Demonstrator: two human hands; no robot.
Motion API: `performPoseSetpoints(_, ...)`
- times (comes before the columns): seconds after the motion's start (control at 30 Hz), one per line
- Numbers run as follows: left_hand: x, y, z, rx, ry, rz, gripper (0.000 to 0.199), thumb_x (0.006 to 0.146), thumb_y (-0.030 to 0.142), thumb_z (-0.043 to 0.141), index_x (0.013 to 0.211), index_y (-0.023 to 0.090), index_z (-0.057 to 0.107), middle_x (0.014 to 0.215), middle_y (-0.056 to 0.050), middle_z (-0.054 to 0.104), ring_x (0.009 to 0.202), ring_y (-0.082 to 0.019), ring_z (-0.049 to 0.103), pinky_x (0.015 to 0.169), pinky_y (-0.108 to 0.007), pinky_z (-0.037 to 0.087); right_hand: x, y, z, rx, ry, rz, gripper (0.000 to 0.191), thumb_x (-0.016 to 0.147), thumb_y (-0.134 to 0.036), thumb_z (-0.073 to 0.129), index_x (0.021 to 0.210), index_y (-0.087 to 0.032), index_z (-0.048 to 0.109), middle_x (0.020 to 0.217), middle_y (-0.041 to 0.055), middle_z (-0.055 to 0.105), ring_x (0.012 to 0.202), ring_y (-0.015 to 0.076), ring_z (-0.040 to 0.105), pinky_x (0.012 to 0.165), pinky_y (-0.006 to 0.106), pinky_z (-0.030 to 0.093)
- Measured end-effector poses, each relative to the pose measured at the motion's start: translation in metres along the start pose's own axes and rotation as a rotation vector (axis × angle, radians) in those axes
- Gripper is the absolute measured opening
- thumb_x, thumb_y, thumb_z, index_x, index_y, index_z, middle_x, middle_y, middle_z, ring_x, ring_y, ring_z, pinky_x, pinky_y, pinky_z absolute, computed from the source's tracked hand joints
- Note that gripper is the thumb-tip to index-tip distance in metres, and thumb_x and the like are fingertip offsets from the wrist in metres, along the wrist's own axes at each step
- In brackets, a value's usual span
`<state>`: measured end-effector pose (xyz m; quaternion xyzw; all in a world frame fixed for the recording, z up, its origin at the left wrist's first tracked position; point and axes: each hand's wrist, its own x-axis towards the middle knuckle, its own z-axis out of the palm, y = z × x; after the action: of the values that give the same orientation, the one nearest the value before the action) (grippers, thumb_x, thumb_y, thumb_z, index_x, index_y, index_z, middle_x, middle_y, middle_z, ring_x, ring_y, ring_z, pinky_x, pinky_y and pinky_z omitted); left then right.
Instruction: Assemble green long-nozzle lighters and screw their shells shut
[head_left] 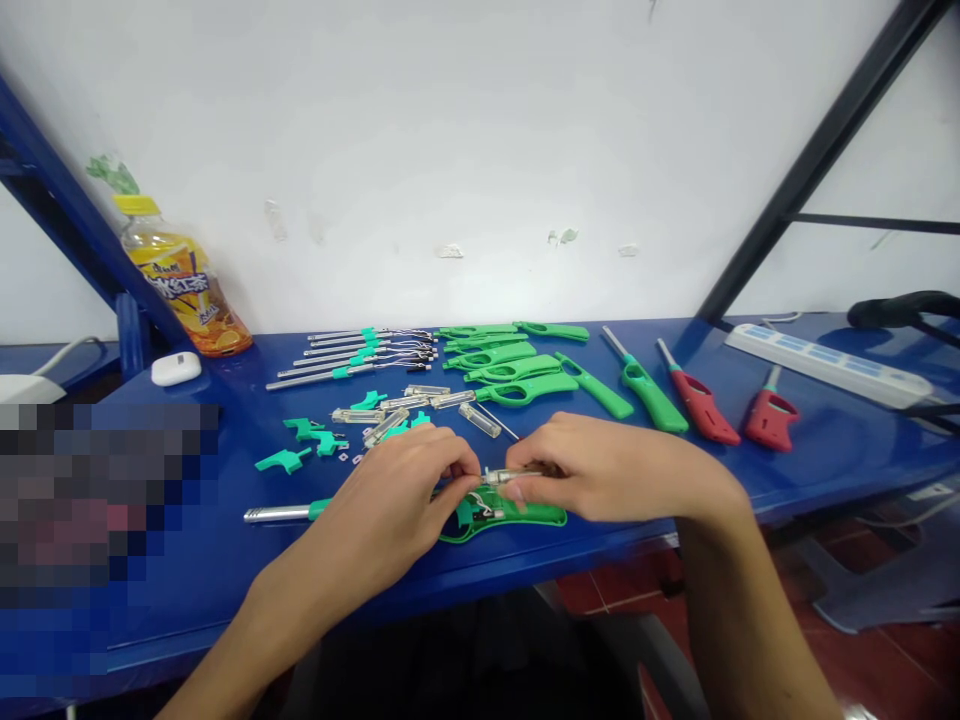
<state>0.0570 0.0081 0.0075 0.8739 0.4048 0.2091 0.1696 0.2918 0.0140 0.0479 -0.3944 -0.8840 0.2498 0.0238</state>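
Yellow-capped iced tea btl (191,290), L side: label reads "冰红茶" in lg white Chinese chars, 1st char partly cut; smaller txt above & below too blurry

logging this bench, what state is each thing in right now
right hand: pinching clear tank
left hand: fingertips at tank's end
green shell below hands: open, parts inside
bottle: yellow cap on
white case: closed
long-nosed green lighter: lying, assembled
two red lighters: lying, assembled

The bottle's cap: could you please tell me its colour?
The cap is yellow, in the head view.
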Motion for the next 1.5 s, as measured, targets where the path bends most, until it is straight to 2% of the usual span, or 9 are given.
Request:
performPoseSetpoints(0.3, -0.0005, -0.0050, 0.0038, -0.110, 0.043, -0.050, 0.009, 0.102, 0.024, 0.061, 0.102, 0.029, 0.069, 0.100, 0.004, 0.074, 0.093, -0.020, 0.065, 0.082, -0.033, 0.045, -0.0027, 0.0038, -0.0038, 0.000, 0.051, 0.048, 0.039, 0.104, -0.043, 0.054, 0.075, -0.019, 0.065, 0.063, -0.0046, 0.051, 0.057, 0.0109, 0.045, 0.056, 0.028, 0.027)
performPoseSetpoints(0.63, 0.0022, -0.0012, 0.0032, -0.085, 0.104, -0.074, 0.011, 0.100, 0.022, 0.062, 0.095, 0.026, 0.071, 0.095, 0.002, 0.075, 0.089, -0.021, 0.067, 0.078, -0.034, 0.047, -0.0021, 0.0053, -0.0020, 0.021, 0.060, 0.036, 0.040, 0.105, -0.044, 0.052, 0.075, -0.019, 0.063, 0.063, -0.0052, 0.049, 0.056, 0.0099, 0.041, 0.056, 0.028, 0.027)
performPoseSetpoints(0.8, 0.0021, -0.0019, 0.0038, -0.031, 0.117, -0.034, 0.011, 0.102, 0.024, 0.060, 0.097, 0.026, 0.070, 0.095, 0.001, 0.074, 0.089, -0.022, 0.066, 0.080, -0.035, 0.046, -0.0018, 0.0041, -0.0027, 0.009, 0.053, 0.047, 0.039, 0.105, -0.044, 0.052, 0.078, -0.019, 0.067, 0.064, -0.0042, 0.051, 0.057, 0.0109, 0.044, 0.055, 0.028, 0.027)
performPoseSetpoints(1.07, 0.0020, -0.0050, 0.0052, 0.057, 0.124, 0.057, 0.012, 0.103, 0.021, 0.057, 0.095, 0.024, 0.066, 0.091, 0.001, 0.070, 0.087, -0.022, 0.062, 0.078, -0.035, 0.042, 0.0007, 0.0053, -0.0009, -0.028, 0.065, -0.001, 0.039, 0.105, -0.040, 0.053, 0.072, -0.019, 0.060, 0.062, -0.0056, 0.048, 0.056, 0.0099, 0.041, 0.057, 0.029, 0.026)
performPoseSetpoints(1.5, 0.0033, -0.0046, 0.0042, 0.106, 0.132, 0.108, 0.016, 0.104, 0.019, 0.055, 0.093, 0.022, 0.065, 0.089, 0.000, 0.068, 0.086, -0.022, 0.059, 0.080, -0.036, 0.040, 0.0045, 0.0032, -0.0001, -0.040, 0.062, -0.014, 0.037, 0.105, -0.037, 0.054, 0.072, -0.020, 0.056, 0.059, -0.0063, 0.047, 0.054, 0.0097, 0.041, 0.057, 0.029, 0.026)
